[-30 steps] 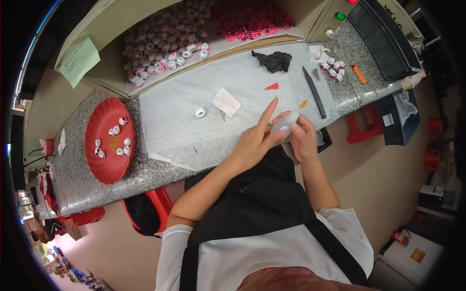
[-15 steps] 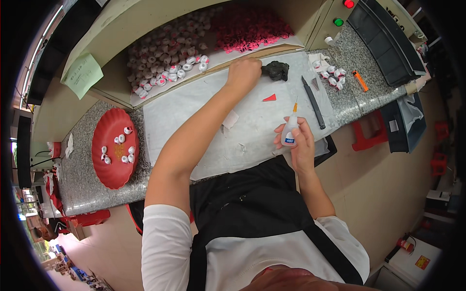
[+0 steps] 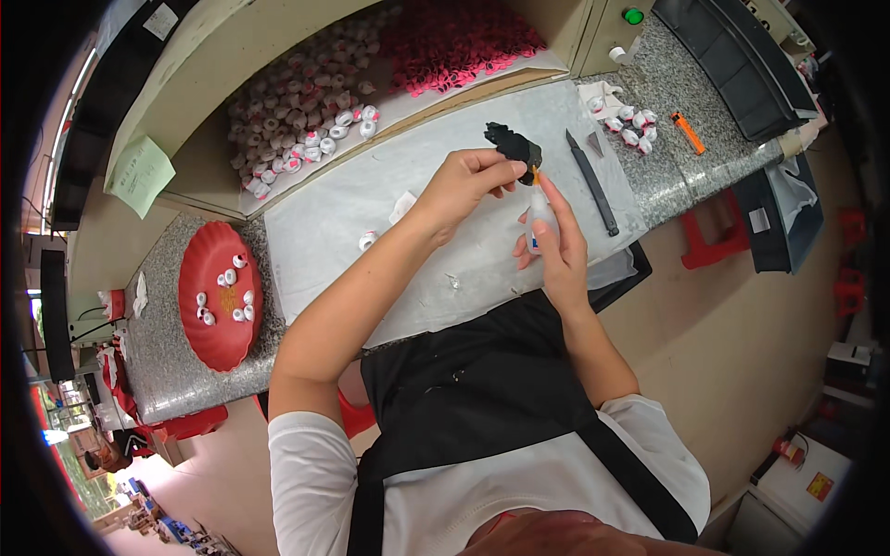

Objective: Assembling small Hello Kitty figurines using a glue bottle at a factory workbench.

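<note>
My left hand (image 3: pixel 471 190) is closed, thumb and fingers pinching the lower edge of a crumpled black lump (image 3: pixel 514 146), perhaps cloth or putty. In my right hand (image 3: pixel 564 246) is a small clear squeeze bottle (image 3: pixel 541 218) with a blue label patch. Its thin orange-based tip points up and meets the lower edge of the black lump, next to my left fingertips. The exact contact is partly hidden by fingers. Below my left wrist, a small white wrapped piece (image 3: pixel 368 241) lies on the white sheet (image 3: pixel 324 269).
A black utility knife (image 3: pixel 591 183) and an orange cutter (image 3: pixel 688 133) lie right. White pieces (image 3: pixel 343 119) and pink rings (image 3: pixel 454 51) fill the shelf. More white pieces (image 3: pixel 632 134) sit at the right; a red scalloped plate (image 3: pixel 199 338) stands left.
My left hand has drawn back toward me with the black lump. The bottle in my right hand has moved up and left to meet it. The red triangle is out of sight.
</note>
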Demonstrator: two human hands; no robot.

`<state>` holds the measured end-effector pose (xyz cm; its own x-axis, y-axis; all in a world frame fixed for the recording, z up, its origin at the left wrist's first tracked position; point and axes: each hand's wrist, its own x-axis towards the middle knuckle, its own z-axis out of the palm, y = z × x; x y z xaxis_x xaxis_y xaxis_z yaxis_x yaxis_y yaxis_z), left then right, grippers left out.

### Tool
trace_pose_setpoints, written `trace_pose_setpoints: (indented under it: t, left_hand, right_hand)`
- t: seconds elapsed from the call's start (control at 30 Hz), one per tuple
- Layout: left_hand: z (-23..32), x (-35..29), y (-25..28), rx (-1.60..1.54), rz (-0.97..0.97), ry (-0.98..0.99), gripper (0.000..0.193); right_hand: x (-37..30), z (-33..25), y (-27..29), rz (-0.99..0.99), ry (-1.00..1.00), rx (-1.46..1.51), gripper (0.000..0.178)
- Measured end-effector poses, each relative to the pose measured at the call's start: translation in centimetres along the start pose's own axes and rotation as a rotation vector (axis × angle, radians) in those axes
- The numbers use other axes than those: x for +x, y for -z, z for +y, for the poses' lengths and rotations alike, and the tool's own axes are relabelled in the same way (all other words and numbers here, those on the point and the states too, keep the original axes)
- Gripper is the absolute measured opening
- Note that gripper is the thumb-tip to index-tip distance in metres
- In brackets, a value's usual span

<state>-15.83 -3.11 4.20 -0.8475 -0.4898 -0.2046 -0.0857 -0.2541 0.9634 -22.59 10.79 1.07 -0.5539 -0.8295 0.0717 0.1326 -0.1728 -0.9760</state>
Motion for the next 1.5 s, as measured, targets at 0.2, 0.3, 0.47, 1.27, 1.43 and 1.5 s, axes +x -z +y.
trace_pose_setpoints:
  t: [0.2, 0.3, 0.47, 1.27, 1.43, 1.5]
  left_hand:
    - [-0.1, -0.4, -0.3, -0.202, 0.006, 0.039, 0.012]
    - [-0.3, -0.2, -0.4, -0.179, 0.033, 0.028, 0.012]
    - [-0.5, 0.8, -0.4, -0.244, 0.068, -0.033, 0.012]
    - [-1.3, -12.8, 10.0, 0.337, 0.541, -0.230, 0.022]
    - [-4.6, -12.9, 8.9, 0.795, 0.703, -0.047, 0.027]
    - [-4.9, -12.8, 8.2, 0.838, 0.755, -0.100, 0.024]
  right_hand:
    - [-0.1, -0.2, 0.0, -0.012, -0.013, -0.023, 0.040]
    - [-0.3, -0.2, -0.1, -0.037, -0.024, -0.040, 0.040]
    - [-0.3, -0.1, 0.3, -0.067, -0.010, -0.032, 0.041]
    - [6.4, -0.6, 6.8, 0.077, 0.069, -0.245, 0.040]
    - [5.0, -1.7, 2.5, 0.025, 0.066, -0.164, 0.042]
    - [3.8, -1.9, -0.1, -0.141, 0.048, -0.046, 0.043]
